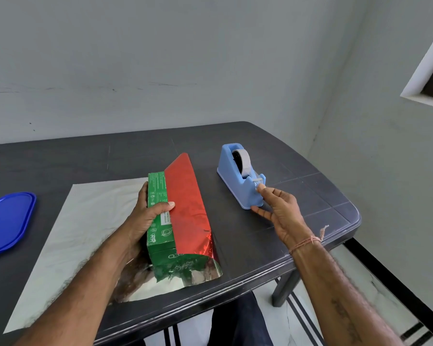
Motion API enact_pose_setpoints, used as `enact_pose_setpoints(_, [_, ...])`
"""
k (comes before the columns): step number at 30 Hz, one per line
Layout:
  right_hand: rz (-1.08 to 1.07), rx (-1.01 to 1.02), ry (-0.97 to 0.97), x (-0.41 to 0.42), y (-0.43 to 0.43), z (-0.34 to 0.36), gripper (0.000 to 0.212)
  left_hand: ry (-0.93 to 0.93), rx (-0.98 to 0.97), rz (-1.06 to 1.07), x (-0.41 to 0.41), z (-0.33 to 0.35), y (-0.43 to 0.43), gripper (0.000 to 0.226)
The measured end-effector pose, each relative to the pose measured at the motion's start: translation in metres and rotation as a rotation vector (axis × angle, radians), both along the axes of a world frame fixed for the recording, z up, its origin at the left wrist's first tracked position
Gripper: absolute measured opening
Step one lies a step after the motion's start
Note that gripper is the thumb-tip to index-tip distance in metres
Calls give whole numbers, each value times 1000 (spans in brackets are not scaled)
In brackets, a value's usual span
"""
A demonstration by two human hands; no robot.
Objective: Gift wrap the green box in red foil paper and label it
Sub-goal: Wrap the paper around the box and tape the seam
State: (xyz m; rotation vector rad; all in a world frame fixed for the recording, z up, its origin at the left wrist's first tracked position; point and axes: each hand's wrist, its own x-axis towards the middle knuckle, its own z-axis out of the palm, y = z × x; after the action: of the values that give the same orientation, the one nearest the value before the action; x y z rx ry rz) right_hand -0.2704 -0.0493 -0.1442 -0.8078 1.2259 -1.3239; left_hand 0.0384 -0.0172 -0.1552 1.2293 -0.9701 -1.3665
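Note:
The green box (158,196) stands on its long edge on a sheet of foil paper (85,221) that lies silver side up. The sheet's right part is folded up over the box, showing its red side (188,203). My left hand (148,216) grips the box from the left, with the thumb pressing the red edge onto the top. My right hand (278,208) is at the front of a blue tape dispenser (238,176). Its thumb and forefinger pinch the tape end at the cutter, and the other fingers are spread.
A blue plastic lid (8,221) lies at the left edge of the dark table (310,196). The table's right corner and front edge are close to my right arm. A grey wall stands behind, with floor below on the right.

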Motion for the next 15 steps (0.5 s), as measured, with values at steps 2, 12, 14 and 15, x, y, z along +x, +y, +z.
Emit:
enact_pose_setpoints(2, [-6,-8,-27,2,0,-3,19,3,0,-2,0,-1,-1,96])
enact_pose_setpoints(12, [-109,-40,138,9,-8,-22,12,12,-7,-6,1,-2,-3,97])
enact_pose_setpoints(14, [-81,-32,136,4,-9,-25,13,9,-8,-3,0,-1,-3,102])
enact_pose_setpoints(15, [-76,-30,133,4,-6,-25,14,12,-10,1,0,0,-2,104])
